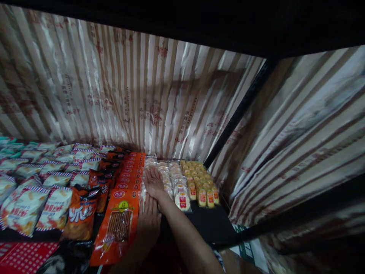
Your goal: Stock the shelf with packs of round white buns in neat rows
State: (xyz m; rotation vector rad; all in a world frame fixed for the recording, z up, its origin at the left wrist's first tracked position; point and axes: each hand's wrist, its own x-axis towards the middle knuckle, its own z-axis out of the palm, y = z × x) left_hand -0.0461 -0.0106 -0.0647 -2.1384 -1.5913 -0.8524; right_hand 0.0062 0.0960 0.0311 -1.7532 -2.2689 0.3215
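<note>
My right hand (154, 182) lies flat, fingers stretched out, on the left column of clear-wrapped round crackers (182, 199). Just nearer to me, my left hand (148, 219) rests flat with its fingers pointing away, beside the orange snack packets (121, 213) and over the front of the same column. The orange packets overlap in a long row, and the front one shows brown sticks through a window. Part of the cracker column is hidden under both hands.
Small yellow wrapped cakes (202, 196) stand at the shelf's right end. On the left are orange-black snack bags (80, 215) and rows of white bags (54, 207). A red basket (31, 255) is below. A black post (239, 118) and striped sheeting (159, 87) bound the shelf.
</note>
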